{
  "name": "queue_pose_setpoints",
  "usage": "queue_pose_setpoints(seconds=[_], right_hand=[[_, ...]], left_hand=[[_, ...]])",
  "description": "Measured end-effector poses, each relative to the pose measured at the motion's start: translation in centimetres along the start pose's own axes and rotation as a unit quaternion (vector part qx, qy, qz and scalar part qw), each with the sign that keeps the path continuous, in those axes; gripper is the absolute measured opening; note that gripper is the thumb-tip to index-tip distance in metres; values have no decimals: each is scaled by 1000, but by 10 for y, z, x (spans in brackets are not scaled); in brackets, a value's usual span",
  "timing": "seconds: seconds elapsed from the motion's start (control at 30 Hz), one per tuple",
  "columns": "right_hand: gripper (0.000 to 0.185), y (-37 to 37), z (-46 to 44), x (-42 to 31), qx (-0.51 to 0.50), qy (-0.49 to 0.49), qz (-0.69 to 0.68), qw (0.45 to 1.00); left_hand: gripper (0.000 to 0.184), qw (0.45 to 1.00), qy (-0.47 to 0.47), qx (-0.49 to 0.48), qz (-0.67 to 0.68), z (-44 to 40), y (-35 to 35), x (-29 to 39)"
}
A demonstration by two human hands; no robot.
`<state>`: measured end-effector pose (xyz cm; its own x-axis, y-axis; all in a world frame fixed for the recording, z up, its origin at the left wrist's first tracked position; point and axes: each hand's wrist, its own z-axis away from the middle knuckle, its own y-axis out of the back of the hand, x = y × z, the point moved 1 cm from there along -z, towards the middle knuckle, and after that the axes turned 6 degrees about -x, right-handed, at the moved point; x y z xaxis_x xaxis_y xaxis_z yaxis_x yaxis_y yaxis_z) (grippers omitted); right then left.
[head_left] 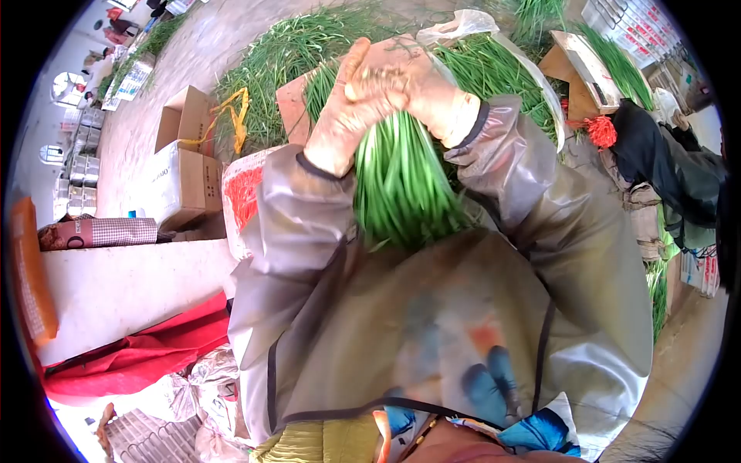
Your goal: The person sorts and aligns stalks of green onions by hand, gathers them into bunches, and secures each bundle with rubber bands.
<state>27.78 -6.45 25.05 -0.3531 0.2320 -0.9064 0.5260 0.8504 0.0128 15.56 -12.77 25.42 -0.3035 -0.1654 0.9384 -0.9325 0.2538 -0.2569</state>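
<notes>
A bunch of long green chives (405, 181) hangs toward my lap, its lower leaves spread against my translucent smock. My left hand (347, 116) closes on the upper end from the left, with one digit pointing up. From the right, my right hand (436, 96) wraps the same end, and its fingers meet the left hand's. Both hands look covered by thin, wrinkled gloves. The gripped ends are hidden behind the fingers. Beyond the hands lies a brownish board (292, 112) with more chives around it.
A loose heap of greens (262, 73) covers the floor ahead left. More chives (494, 73) lie on clear plastic (552, 100) at the right. Cardboard boxes (181, 181), yellow strapping (241, 116), a white ledge (139, 270) and red ties (600, 131) stand around me.
</notes>
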Motion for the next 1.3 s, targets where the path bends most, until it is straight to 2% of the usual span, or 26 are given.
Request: queue_pose_setpoints(seconds=[0.03, 0.07, 0.1, 0.13, 0.17, 0.23, 0.27, 0.3, 0.37, 0.4, 0.43, 0.47, 0.5, 0.57, 0.6, 0.67, 0.7, 0.77, 0.8, 0.83, 0.9, 0.97, 1.1, 1.13, 1.23, 1.3], right_hand=[[27, -1, -3, -8, 20, 47, 44, 998], [27, -3, -2, -4, 25, 46, 44, 998], [28, -1, -2, 4, 60, -20, 99, 993], [29, 0, -1, 8, 94, -88, 151, 980], [32, 4, 1, 6, 29, -19, 322, 946], [42, 2, -1, 3, -54, -19, 471, 880], [44, 3, 3, 2, -94, -171, 367, 909], [44, 5, 0, 7, -126, -203, 317, 918], [45, 10, -5, 14, -183, -275, 220, 918], [46, 15, -11, 1, -156, -283, 179, 929], [47, 19, -16, -12, -129, -292, 136, 938], [45, 38, -19, 1, -29, -115, 191, 974], [43, 54, -12, -17, 14, -119, 109, 987], [39, 79, 13, -27, 76, -69, 211, 972], [38, 93, 31, -15, 104, -97, 237, 961], [33, 126, 68, 21, 119, -303, 216, 921], [30, 128, 85, 30, 169, -294, 179, 923], [28, 134, 107, 32, 191, -306, 160, 919], [26, 136, 117, 34, 219, -306, 136, 916], [25, 135, 124, 34, 248, -306, 113, 912], [24, 131, 129, 28, 276, -285, 108, 912], [24, 128, 126, 24, 284, -278, 110, 911], [18, 104, 105, 10, 236, -184, 58, 953], [17, 84, 95, -1, 189, -170, 53, 966], [16, 23, 73, -5, 22, -182, -4, 983], [16, 0, 59, 16, -16, -154, 218, 964]], left_hand=[[65, 996, 5, -63, 57, -6, 14, -12], [56, 968, 62, -62, 233, 0, 6, -17], [48, 907, 118, -60, 401, 7, -3, -22], [36, 866, 177, -62, 463, 14, 0, -38], [32, 861, 162, 16, 482, 20, 7, -65], [31, 861, 106, -41, 496, 29, -7, -71], [40, 874, 155, -70, 455, 30, -7, -71], [57, 882, 200, -104, 413, 30, -8, -70], [48, 920, 163, -123, 334, 23, 7, -84], [38, 946, 171, -76, 265, 19, 17, -78], [27, 973, 110, -6, 201, 13, 12, -48], [21, 986, 21, -33, 160, 7, 32, -36], [18, 986, -47, -12, 158, 5, 55, -27], [11, 925, -115, 33, 361, 15, 91, -3], [10, 907, -168, 65, 381, 22, 114, 4], [11, 880, -272, 162, 353, 38, 165, -3], [12, 867, -323, 191, 328, 44, 179, -6], [13, 865, -339, 214, 301, 57, 191, -9], [15, 880, -366, 159, 258, 59, 202, -13], [16, 868, -362, 202, 275, 64, 204, -14], [16, 855, -369, 206, 299, 71, 207, -13], [19, 871, -389, 168, 249, 75, 214, -9], [15, 887, -384, 172, 191, 77, 222, 3], [15, 872, -379, 219, 220, 73, 207, 7], [17, 871, -366, 185, 272, 70, 208, 7], [17, 852, -365, 216, 306, 69, 207, 5]])
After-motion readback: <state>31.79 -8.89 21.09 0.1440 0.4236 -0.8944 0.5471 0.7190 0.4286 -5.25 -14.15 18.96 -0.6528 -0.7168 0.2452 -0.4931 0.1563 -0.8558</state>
